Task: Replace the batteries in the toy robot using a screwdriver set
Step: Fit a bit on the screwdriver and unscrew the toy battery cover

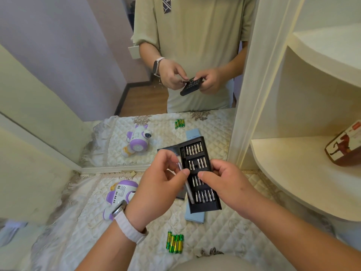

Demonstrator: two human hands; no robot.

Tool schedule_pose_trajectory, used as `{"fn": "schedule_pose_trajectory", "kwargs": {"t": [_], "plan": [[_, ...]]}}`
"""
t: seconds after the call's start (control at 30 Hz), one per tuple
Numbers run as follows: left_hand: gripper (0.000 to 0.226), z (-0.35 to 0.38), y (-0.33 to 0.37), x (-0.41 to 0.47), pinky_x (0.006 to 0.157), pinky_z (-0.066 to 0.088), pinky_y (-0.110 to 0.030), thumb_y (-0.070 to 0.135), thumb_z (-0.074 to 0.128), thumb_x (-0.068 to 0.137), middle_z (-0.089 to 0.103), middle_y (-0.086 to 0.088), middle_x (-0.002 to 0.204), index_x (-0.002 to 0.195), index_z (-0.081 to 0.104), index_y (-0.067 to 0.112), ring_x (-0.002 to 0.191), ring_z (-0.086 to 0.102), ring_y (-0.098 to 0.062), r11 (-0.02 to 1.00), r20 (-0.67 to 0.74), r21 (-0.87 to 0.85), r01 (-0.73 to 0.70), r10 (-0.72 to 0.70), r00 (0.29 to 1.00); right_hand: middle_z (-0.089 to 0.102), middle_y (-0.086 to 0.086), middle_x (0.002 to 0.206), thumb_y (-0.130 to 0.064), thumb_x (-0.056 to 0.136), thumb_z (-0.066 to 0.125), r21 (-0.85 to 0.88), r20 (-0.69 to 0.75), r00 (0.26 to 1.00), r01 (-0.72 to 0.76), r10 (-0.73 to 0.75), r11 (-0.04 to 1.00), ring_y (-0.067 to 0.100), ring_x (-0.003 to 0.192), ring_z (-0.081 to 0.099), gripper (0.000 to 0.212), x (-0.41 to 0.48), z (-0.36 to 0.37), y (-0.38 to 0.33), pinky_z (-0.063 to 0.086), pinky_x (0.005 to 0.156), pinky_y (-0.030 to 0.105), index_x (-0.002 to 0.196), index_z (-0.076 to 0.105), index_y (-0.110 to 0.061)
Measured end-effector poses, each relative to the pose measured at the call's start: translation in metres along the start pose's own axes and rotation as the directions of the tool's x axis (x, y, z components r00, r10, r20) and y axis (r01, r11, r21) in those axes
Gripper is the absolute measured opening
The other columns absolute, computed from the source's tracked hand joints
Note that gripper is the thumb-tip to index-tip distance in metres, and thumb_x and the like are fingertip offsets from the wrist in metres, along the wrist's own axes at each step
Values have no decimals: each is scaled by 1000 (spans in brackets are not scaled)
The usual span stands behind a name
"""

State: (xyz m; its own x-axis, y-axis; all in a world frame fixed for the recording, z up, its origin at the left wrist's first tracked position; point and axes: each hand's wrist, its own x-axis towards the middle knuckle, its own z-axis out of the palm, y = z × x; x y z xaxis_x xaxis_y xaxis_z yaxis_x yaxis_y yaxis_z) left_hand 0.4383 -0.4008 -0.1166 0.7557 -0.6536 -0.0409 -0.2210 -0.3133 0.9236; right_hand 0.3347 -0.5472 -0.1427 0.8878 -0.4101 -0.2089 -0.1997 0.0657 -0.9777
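Left hand, right hand holding screwdriver set, lengthwise away

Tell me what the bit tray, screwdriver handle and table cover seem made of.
Bit tray: matte black, probably moulded plastic, no glare. Screwdriver handle: likely metal, perhaps aluminium, with a silvery satin sheen. Table cover: cream quilted fabric, with stitched diamonds and soft wrinkles.
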Motion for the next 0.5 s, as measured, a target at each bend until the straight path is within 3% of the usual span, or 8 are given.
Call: {"fn": "schedule_pose_trajectory", "kwargs": {"t": [0.1,0.17,0.27,0.37,0.5], "plan": [[33,5,-5,-10,69,53,-51,-1,62,91,62,-7,80,90,54,31,72,61,-31,973,-60,-228,41,-56,997,74,8,82,-14,90,63,-13,-30,1000,9,-9,1000,21,74,72,6,0,5,3,60,66,34,89,69,-14],[29,9,-8,-21,66,54,-39,-3,61,91,63,-11,80,104,55,22,73,62,-27,932,-95,-350,92,-133,987,74,9,82,-14,89,64,-3,-59,998,11,-11,1000,23,75,72,6,0,9,7,59,67,36,88,70,-15],[12,10,-16,-40,59,49,-22,3,60,92,67,-4,78,101,63,11,67,63,-12,916,-108,-360,177,-229,967,74,13,85,-16,89,65,0,-46,999,0,0,1000,28,78,71,7,-2,19,21,59,70,39,91,71,-13],[7,5,-28,-54,61,48,-23,7,60,93,68,-2,78,94,66,9,68,62,-9,900,-150,-379,215,-289,946,75,10,85,-16,90,63,11,-20,999,-49,49,999,20,74,71,8,-4,32,39,57,66,29,91,71,-12],[8,-12,-45,-63,59,48,-22,9,60,94,67,1,78,92,67,12,69,61,-10,860,-226,-438,263,-388,893,75,9,86,-21,91,63,-15,11,984,-178,179,984,24,82,71,12,-1,51,73,57,79,39,92,70,-11]]}}
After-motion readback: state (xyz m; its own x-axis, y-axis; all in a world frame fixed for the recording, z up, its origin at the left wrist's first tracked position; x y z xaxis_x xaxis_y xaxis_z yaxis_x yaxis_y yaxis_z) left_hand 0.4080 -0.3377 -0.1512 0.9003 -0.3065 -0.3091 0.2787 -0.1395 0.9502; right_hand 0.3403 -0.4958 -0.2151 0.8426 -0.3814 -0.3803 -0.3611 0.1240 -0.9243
